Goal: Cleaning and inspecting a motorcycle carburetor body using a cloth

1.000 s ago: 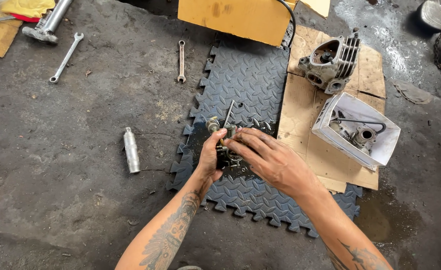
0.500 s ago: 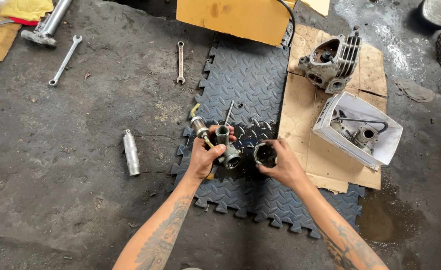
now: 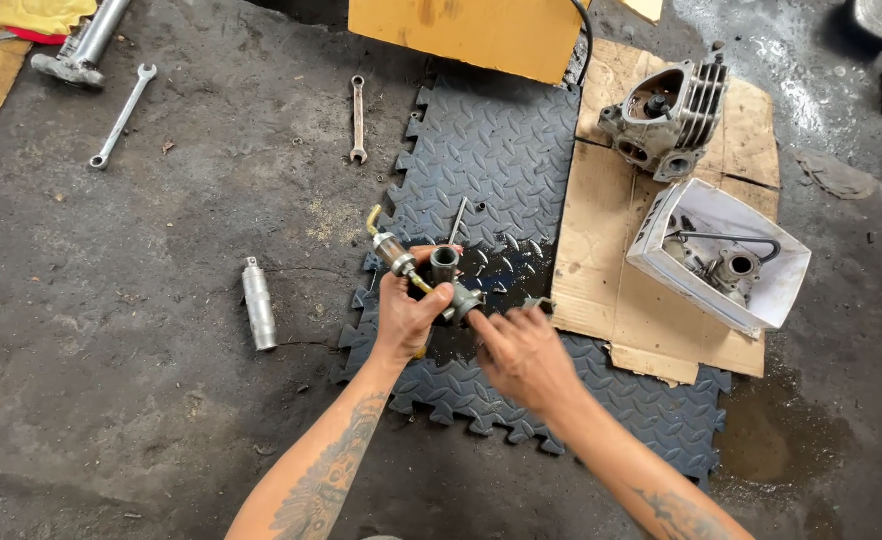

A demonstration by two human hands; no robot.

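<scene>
My left hand point(image 3: 406, 320) grips a small grey metal engine part point(image 3: 448, 268) with an upright tube, a clear inline filter and a bent yellow hose point(image 3: 389, 245) on its left side. I hold it just above a black foam mat point(image 3: 501, 150), over a wet oily patch point(image 3: 506, 270). My right hand point(image 3: 526, 355) is right beside it, back to the camera, fingertips touching the part's lower right end. A grey metal piece point(image 3: 538, 303) shows at the top of that hand, mostly hidden by the fingers. A thin metal rod point(image 3: 458, 220) lies on the mat behind.
A finned cylinder head point(image 3: 666, 115) sits on cardboard point(image 3: 596, 230) to the right. Below it is a white box point(image 3: 751, 300) of metal parts. A short metal cylinder point(image 3: 258, 303) and two spanners point(image 3: 358, 118) point(image 3: 121, 115) lie on the concrete at left. A yellow board point(image 3: 466, 35) stands at the mat's far end.
Both hands lifted the part off the mat. The right hand pulled a round piece away to the right, then came back against the part, turned knuckles up.
</scene>
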